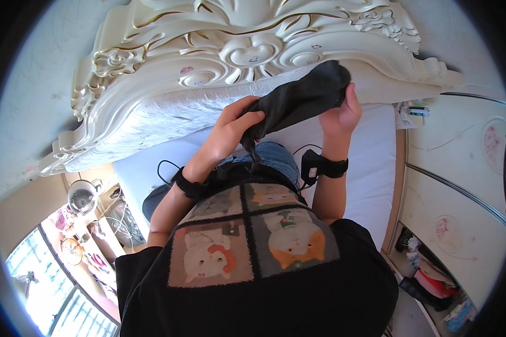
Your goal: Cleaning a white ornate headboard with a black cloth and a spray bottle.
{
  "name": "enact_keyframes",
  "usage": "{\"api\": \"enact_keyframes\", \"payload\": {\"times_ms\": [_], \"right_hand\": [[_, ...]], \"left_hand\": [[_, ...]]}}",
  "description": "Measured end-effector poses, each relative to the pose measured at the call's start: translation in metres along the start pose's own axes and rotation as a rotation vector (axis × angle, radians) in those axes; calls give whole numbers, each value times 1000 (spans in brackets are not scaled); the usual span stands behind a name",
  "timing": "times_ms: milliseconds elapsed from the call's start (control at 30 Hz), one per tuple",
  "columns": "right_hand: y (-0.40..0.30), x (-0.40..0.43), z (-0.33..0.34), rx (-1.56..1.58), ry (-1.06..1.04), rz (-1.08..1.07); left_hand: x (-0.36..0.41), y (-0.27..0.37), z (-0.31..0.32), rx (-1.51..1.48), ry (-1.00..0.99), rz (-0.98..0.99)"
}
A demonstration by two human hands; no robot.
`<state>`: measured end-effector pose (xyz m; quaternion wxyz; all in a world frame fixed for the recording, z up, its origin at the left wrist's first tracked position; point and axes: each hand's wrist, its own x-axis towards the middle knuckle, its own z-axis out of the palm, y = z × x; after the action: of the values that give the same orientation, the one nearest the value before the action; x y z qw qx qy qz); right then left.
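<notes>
A long, narrow bundle of black cloth (301, 99) is held up between my two hands, slanting up to the right. My left hand (236, 122) grips its lower left end, with the thumb lying on top of the fabric. A loose tail of the cloth hangs below that hand towards my lap. At the upper right end, my right hand (343, 111) holds the rounded edge, with its fingers partly hidden behind the cloth. What kind of garment or cover it is, I cannot tell. Below and behind the bundle spreads the white sheet of a bed (369, 168).
A carved cream headboard (253, 54) with gold trim rises ahead. A sliding-door wardrobe (451, 181) flanks the bed on the right, with clothes (434, 278) in its open lower part. To the left are a fan (83, 197) and a window (46, 278). Cables (164, 166) trail near my wrists.
</notes>
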<state>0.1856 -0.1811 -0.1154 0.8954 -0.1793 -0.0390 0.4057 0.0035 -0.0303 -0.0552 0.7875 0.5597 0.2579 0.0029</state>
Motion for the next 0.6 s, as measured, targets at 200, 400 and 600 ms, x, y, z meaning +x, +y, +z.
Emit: {"api": "enact_keyframes", "payload": {"times_ms": [200,400,600], "right_hand": [[1,-7,-21,-86,-80,-12],[-1,-20,-8,-43,87,-17],[-1,-16,26,-124,109,-270]], "left_hand": [[5,2,4,-155,-114,-59],[2,19,12,-199,-167,-122],[12,13,7,-467,-302,-225]]}}
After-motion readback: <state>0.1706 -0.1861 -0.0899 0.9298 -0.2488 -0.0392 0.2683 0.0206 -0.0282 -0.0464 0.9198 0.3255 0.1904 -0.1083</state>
